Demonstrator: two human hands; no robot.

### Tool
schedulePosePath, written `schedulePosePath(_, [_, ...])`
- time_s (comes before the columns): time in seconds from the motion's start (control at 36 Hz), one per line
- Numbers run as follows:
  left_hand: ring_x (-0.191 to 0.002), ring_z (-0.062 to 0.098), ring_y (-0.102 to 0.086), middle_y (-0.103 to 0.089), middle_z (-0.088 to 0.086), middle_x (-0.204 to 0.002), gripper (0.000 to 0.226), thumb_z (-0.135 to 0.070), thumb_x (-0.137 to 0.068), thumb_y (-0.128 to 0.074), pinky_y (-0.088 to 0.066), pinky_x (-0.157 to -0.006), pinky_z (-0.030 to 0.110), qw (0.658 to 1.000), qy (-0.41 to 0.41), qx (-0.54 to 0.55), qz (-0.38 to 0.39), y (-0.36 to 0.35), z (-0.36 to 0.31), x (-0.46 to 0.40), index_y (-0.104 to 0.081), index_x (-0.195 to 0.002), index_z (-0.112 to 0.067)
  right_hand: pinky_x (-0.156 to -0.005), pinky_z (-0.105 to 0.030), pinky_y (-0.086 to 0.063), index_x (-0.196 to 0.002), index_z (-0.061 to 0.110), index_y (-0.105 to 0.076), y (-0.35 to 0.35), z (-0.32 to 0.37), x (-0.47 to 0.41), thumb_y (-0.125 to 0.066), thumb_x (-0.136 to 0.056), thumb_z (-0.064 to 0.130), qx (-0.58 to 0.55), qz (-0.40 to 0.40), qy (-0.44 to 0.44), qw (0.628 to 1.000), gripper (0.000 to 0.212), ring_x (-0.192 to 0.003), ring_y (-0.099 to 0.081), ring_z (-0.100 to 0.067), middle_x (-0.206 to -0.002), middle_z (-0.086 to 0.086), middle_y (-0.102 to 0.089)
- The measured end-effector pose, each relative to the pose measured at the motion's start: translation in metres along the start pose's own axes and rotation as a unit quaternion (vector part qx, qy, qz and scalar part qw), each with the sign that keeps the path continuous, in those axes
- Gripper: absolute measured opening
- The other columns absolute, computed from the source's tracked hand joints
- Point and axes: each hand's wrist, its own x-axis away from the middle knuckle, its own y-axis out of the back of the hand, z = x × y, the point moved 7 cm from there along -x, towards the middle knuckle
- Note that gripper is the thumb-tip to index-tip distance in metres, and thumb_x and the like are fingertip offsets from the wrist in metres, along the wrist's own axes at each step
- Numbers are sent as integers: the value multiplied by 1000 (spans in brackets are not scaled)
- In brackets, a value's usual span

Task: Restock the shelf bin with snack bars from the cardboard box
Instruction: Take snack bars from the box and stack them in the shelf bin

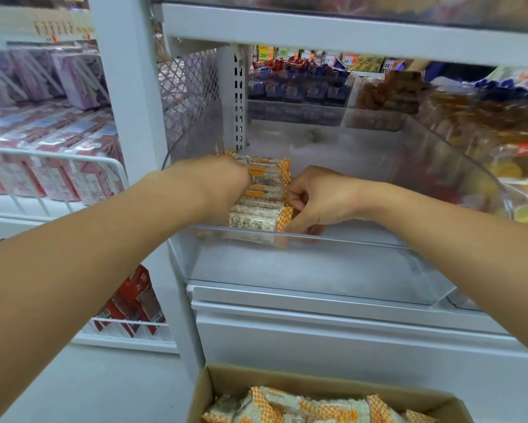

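The tall white metal shelving unit (128, 102) filled most of the view, with one shelf board across the top and a white panel below. On its middle shelf stood the large clear plastic shelf bin (317, 267), with transparent walls and a low front rim. Most of the bin floor was bare; only its front left corner was filled.

At the bottom edge of the view stood the open brown cardboard box (287, 381), and inside it lay a loose heap of wrapped bars (302, 407) in clear film with orange and white checked ends.

In the front left corner of the bin lay a row of the same snack bars (261, 193), side by side, from the front rim toward the back wall. The bar closest to the front rim (253, 222) showed a label with small print.

The left hand (223, 181) reached over the left side of the row with its fingers curled down onto the bars; how firmly it held them I cannot tell. The right hand (320, 199) was at the right ends of the bars, its fingers bent and pinching the checked end of the front bars.

Behind the bin were other clear bins with blue packets (299, 83) and brown snacks (387, 93).
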Motion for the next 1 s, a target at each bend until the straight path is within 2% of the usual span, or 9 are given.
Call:
schedulePosePath(0.08, [-87,24,-61,-61,0,-88,33,-21,-75,-84,-53,-69,34,999,-11,38,25,1,0,-3,-62,-100,-18,-59,-30,-44,-57,18,-49,-3,-2,-2,-90,-68,21,-7,7,9,1000,43,-52,-41,-12,-47,10,-45])
schedulePosePath(0.19, [-86,21,-58,-56,-5,-87,42,-28,-69,-91,-51,-72,31,996,-16,82,25,7,1,-4,-62,-98,-20,-62,-36,-61,-63,12,-56,-4,-4,0,-91,-69,11,-49,19,-9,999,36,-55,-64,-14,-54,1,-59])
schedulePosePath(0.28, [-76,12,-51,-56,-6,-86,41,-28,-69,-91,-47,-70,28,994,-18,102,29,8,1,-2,-61,-97,-21,-63,-38,-62,-64,12,-52,1,-7,3,-91,-69,9,-88,28,-28,995,39,-66,-74,-24,-60,-8,-62])
schedulePosePath(0.39, [-69,5,-48,-59,-5,-86,40,-28,-67,-92,-41,-59,27,992,-24,122,24,10,1,-2,-61,-93,-22,-60,-35,-60,-64,14,-48,6,-5,6,-92,-68,11,-107,29,-33,993,44,-65,-72,-22,-60,-7,-60])
schedulePosePath(0.5, [-72,10,-56,-67,-1,-88,41,-28,-65,-94,-48,-63,28,990,-30,136,16,12,2,-2,-64,-92,-22,-59,-34,-59,-67,14,-49,7,-3,7,-91,-68,9,-125,26,-33,991,43,-65,-71,-21,-64,-8,-61])
schedulePosePath(0.64, [-71,6,-57,-68,-3,-87,35,-29,-72,-89,-41,-57,24,987,-42,155,4,16,1,-2,-66,-96,-21,-58,-32,-57,-70,14,-51,11,-4,7,-90,-71,10,-141,23,-38,989,39,-65,-70,-19,-64,-6,-63])
schedulePosePath(0.81, [-73,3,-59,-69,-8,-82,23,-27,-79,-85,-42,-61,21,985,-54,149,-72,53,-3,13,-69,-95,-22,-52,-24,-46,-79,14,-62,39,22,24,-82,-81,25,-98,-35,-16,994,23,-56,-57,-9,-59,6,-61])
schedulePosePath(0.92, [-74,1,-60,-67,-9,-78,16,-30,-82,-81,-49,-69,26,978,-80,145,-128,86,-24,54,-69,-89,-23,-50,-15,-42,-81,11,-73,64,64,97,-79,-85,29,-41,-95,70,992,19,-50,-49,-3,-55,6,-60])
schedulePosePath(1.0, [-68,11,-57,-63,-7,-73,17,-36,-87,-74,-43,-69,28,969,-111,137,-171,96,-59,94,-68,-84,-20,-48,-20,-44,-81,16,-77,40,71,163,-77,-85,31,-76,-24,56,995,15,-52,-56,-6,-64,-1,-70])
